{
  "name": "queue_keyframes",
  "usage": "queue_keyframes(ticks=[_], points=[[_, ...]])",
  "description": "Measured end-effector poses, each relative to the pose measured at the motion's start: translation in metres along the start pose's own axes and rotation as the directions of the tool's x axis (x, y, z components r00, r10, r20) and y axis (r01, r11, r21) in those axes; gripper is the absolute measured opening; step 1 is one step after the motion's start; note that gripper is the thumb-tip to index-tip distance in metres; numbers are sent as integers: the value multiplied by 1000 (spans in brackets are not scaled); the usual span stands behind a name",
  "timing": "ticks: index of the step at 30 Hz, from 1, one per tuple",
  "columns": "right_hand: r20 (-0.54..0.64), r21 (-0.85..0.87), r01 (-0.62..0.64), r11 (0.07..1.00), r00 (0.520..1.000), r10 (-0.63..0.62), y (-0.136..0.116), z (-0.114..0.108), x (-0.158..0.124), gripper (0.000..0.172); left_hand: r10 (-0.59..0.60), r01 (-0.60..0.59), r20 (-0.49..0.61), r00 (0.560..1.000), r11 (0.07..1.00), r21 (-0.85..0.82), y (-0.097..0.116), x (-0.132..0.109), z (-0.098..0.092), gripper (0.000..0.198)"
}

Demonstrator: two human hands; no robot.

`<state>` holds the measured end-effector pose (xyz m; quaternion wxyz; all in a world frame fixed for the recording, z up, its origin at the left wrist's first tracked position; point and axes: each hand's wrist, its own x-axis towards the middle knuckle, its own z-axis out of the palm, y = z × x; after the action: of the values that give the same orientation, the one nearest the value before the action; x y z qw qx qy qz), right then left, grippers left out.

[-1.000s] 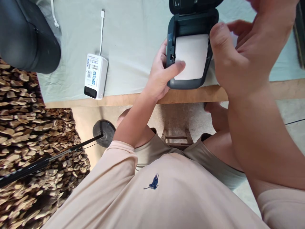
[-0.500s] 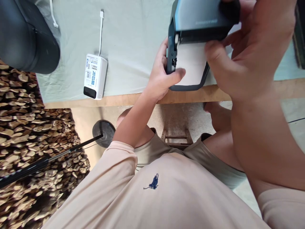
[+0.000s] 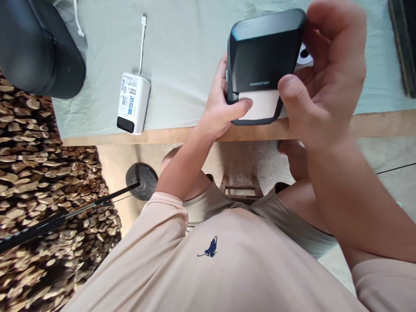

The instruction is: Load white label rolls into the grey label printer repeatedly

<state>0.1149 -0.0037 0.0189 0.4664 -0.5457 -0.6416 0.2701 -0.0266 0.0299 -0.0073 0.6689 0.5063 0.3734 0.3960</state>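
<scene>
A dark grey label printer (image 3: 263, 52) sits near the table's front edge on a pale green cloth (image 3: 182, 47). Its lid is almost down, and a strip of white label paper (image 3: 260, 106) shows below the lid. My left hand (image 3: 222, 106) grips the printer's left side, thumb pressed on the paper. My right hand (image 3: 325, 73) is wrapped round the lid's right edge, fingers on top and thumb at its front corner.
A white power bank (image 3: 132, 103) with a white cable (image 3: 142, 41) lies to the left on the cloth. A large black object (image 3: 39, 52) fills the top left. The wooden table edge (image 3: 146, 136) runs across; a stool (image 3: 241, 187) and a wood pile (image 3: 39, 182) are below.
The printer's lid has swung down from fully open to nearly closed under my right hand, covering most of the paper roll. My left hand has stayed in place.
</scene>
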Motion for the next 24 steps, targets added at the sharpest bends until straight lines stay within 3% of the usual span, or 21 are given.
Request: queue_keyframes(ticks=[4, 8, 13, 17, 21, 24], points=[[42, 157, -5, 988, 999, -1, 0, 4, -8, 54, 10, -10, 70, 997, 1000, -11, 2, -5, -4, 52], [91, 156, -19, 988, 996, 4, -6, 5, -13, 55, 89, -72, 92, 992, 982, -174, 3, -8, 1, 31], [131, 168, -131, 977, 985, 109, -6, 6, -15, 66, -7, 10, 15, 1000, 985, -171, 10, -8, 13, 34], [125, 106, -92, 990, 989, 78, -6, 3, -15, 66, -20, 23, 21, 1000, 987, -161, 14, -6, 17, 31], [-46, 45, -11, 999, 999, 13, -6, -2, -11, 45, 39, -21, 45, 998, 940, -340, 12, -4, 16, 27], [-232, -13, -63, 998, 971, 58, 4, -7, -5, 38, 56, -43, 21, 998, 911, -411, 11, -4, 17, 27]])
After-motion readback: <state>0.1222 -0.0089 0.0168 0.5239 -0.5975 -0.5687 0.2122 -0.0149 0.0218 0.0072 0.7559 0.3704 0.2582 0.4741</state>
